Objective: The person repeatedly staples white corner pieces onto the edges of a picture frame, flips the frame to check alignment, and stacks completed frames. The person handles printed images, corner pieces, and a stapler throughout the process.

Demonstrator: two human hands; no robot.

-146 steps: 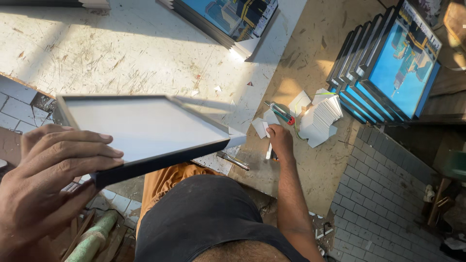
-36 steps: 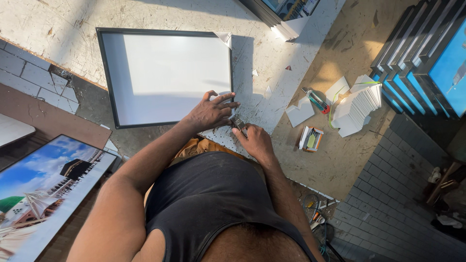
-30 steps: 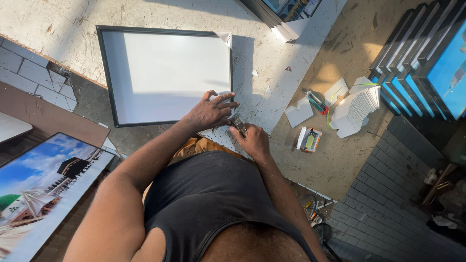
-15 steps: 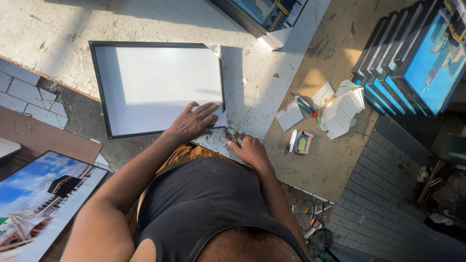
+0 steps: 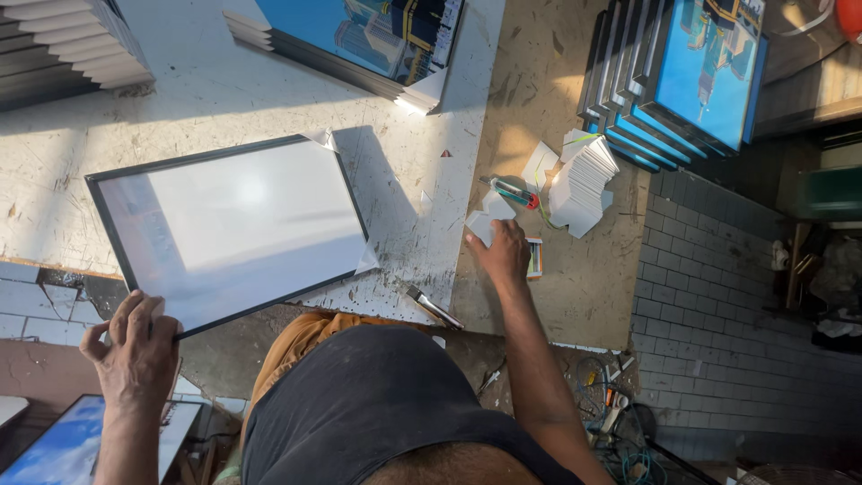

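Head view: left hand [image 5: 136,357] half behind frame [image 5: 229,229]

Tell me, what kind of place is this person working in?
Probably a picture-framing workshop. The left hand grips a black frame on a scuffed white worktable; framed prints stand stacked nearby, and the right hand reaches for white cardboard corner pieces.

I'm seeing a black-edged frame [image 5: 229,229] showing white, a pale speckled worktop [image 5: 269,99], bright blue pictures [image 5: 709,67], white cards [image 5: 582,175], and grey tiles [image 5: 709,296].
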